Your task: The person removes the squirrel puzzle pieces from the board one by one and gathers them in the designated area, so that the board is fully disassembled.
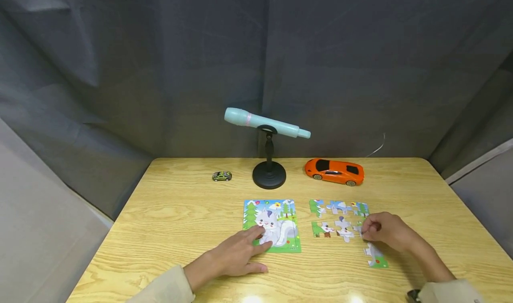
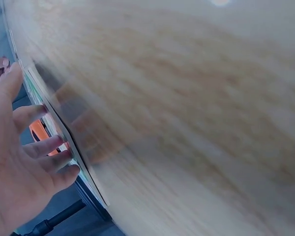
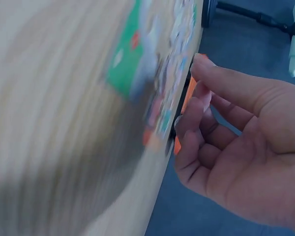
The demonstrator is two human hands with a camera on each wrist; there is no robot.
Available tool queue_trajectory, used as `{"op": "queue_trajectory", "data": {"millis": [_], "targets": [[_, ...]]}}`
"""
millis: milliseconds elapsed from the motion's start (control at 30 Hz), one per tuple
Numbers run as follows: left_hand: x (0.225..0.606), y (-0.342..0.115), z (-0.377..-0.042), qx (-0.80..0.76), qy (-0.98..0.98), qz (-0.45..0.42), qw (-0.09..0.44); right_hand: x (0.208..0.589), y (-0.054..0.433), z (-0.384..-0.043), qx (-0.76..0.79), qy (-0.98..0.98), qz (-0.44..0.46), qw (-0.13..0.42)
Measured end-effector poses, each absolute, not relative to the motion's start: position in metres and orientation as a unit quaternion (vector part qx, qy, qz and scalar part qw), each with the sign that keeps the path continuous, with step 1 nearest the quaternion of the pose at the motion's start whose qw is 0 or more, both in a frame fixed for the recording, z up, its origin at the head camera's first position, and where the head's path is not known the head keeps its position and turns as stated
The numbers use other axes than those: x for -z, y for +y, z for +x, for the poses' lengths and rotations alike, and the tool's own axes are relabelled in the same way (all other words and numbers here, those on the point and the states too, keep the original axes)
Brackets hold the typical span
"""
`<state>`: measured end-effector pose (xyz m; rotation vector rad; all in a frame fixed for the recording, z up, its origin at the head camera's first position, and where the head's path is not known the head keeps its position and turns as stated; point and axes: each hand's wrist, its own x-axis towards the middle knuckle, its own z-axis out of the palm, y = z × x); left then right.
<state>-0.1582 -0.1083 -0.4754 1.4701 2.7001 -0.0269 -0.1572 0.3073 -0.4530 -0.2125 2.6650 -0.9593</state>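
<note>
My left hand (image 1: 242,252) lies with its fingers spread over the lower left part of a square squirrel picture board (image 1: 286,232). In the left wrist view the fingers (image 2: 46,147) reach to the board's edge. My right hand (image 1: 386,232) has its thumb and forefinger together on a puzzle piece at the right end of the middle row, mostly hidden by the fingers. Beside it lie a squirrel-face piece (image 1: 344,232), a green left-edge piece (image 1: 318,229) and a top row of pieces (image 1: 338,206). A green-cornered piece (image 1: 376,259) lies just below the right hand.
A light-blue microphone (image 1: 276,126) rests on a black stand (image 1: 269,176) at the back of the wooden table (image 1: 180,214). An orange toy car (image 1: 334,172) is to its right, a small green toy car (image 1: 222,176) to its left. Dark cloth (image 1: 212,71) hangs behind.
</note>
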Motion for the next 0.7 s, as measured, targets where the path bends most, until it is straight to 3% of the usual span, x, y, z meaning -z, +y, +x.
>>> {"op": "queue_trajectory", "data": {"millis": [400,700], "targets": [[0.465,-0.11,-0.159,-0.001,0.889,0.451,0.08,0.448,0.231,-0.182,0.383,0.895,-0.157,0.164],[0.467,-0.113,-0.158,-0.008,0.885,0.462,0.056,0.444,0.159,-0.198,0.359,0.898,-0.194,0.166]]}}
